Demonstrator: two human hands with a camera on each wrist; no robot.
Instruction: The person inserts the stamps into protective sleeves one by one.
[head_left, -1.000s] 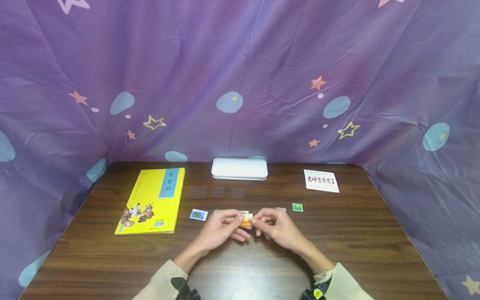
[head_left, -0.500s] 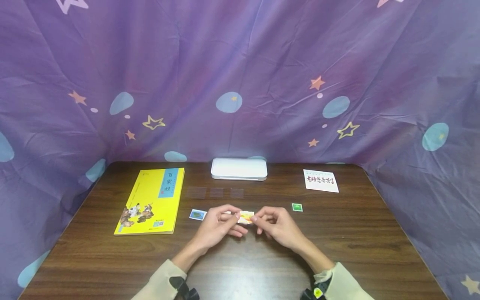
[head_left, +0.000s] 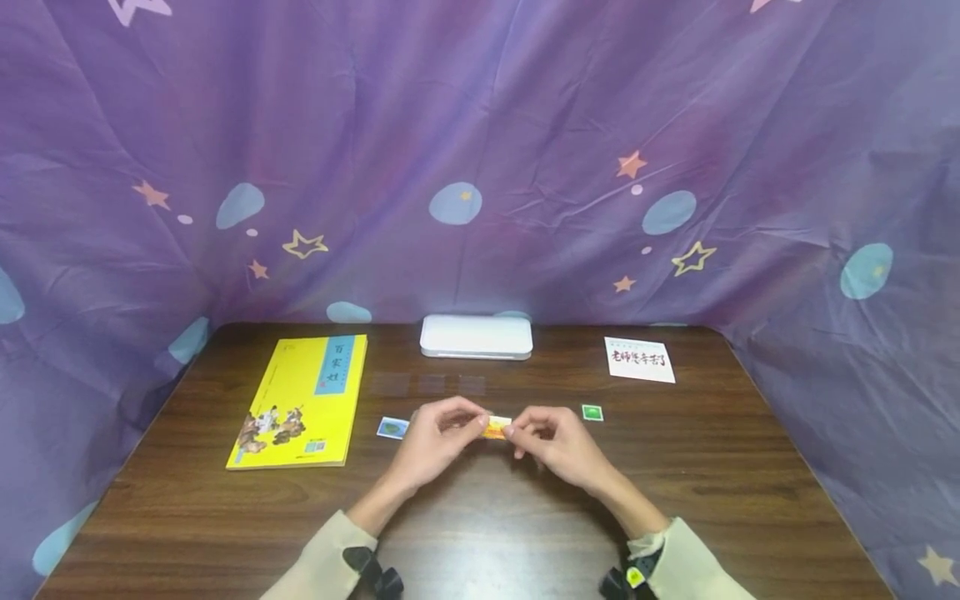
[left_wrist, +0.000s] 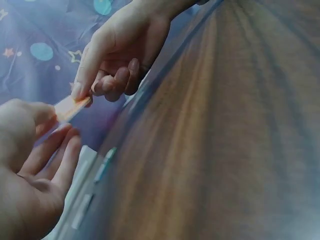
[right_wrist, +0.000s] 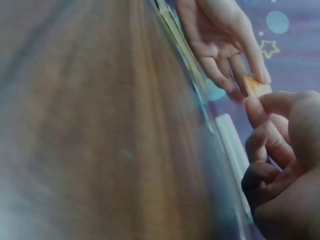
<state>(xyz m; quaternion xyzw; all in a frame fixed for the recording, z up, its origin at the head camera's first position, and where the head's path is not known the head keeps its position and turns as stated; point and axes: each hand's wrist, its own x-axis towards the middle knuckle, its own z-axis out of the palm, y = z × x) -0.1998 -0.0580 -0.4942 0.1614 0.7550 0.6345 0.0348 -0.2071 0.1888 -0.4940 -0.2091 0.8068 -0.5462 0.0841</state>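
Observation:
A small orange-and-yellow stamp with a pale edge is held up between both hands, above the table. My left hand pinches its left end between thumb and forefinger. The opposite end is pinched by my right hand, whose other fingers curl loosely, as the right wrist view shows around the stamp. A blue stamp lies just left of the left hand, partly covered by it. Beyond the right hand, a green stamp lies flat on the wood.
Several thin clear squares lie in a row behind the hands. A white case sits at the table's back edge. To the left is a yellow book; a white card with writing lies back right. A purple curtain hangs behind.
Both hands have risen slightly in the head view, still holding the orange stamp between them. Its tilt has shifted, and pale pieces once visible behind the hands are now covered.

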